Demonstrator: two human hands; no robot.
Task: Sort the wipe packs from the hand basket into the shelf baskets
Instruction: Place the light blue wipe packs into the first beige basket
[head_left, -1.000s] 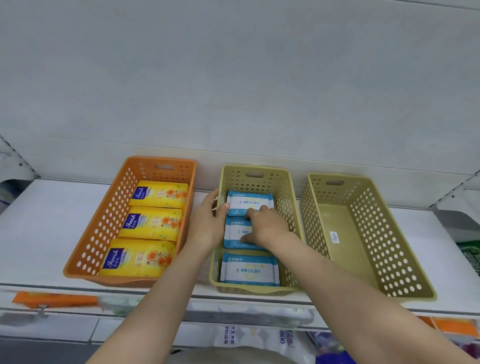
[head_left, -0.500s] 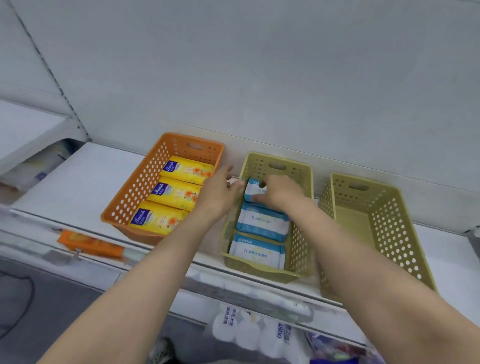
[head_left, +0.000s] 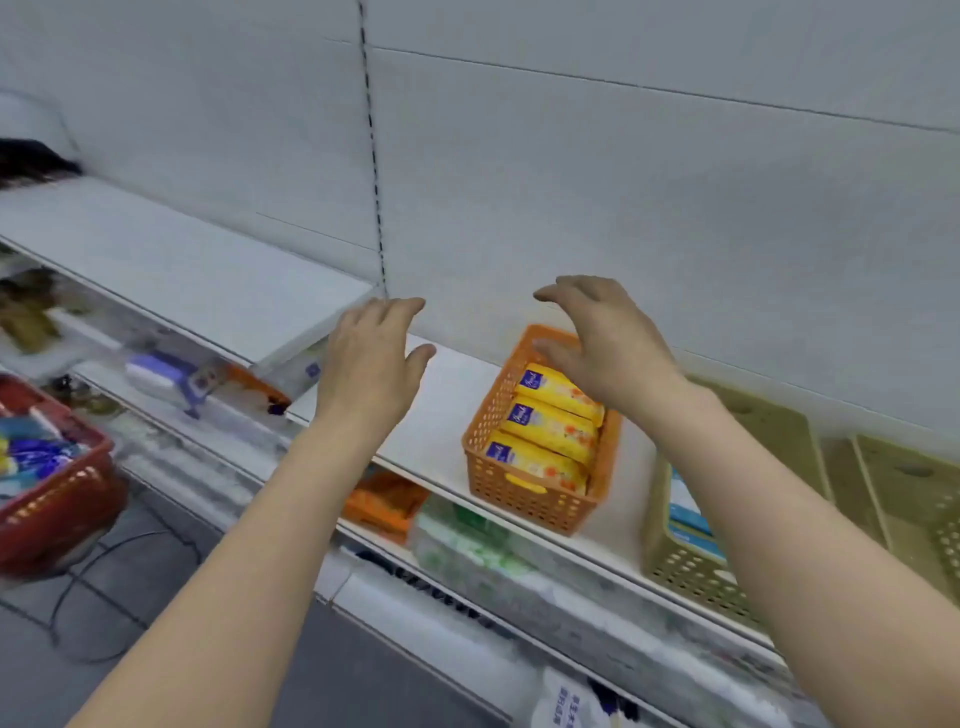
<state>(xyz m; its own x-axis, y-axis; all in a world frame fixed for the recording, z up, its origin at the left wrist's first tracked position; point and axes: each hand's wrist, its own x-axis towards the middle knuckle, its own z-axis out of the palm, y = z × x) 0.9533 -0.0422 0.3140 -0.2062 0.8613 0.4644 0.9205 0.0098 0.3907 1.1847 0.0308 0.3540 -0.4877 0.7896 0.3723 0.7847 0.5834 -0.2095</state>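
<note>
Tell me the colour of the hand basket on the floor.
Red: the hand basket, at the head view's left edge.

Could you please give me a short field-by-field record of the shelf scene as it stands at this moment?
left hand: raised, fingers relaxed, holds nothing
right hand: raised above the orange basket, holds nothing
orange basket: on the shelf, three yellow packs in a row
olive basket: right of the orange one, blue-and-white packs inside, partly hidden by the right arm
red hand basket: far left, lower down, packs inside, blurred
</note>
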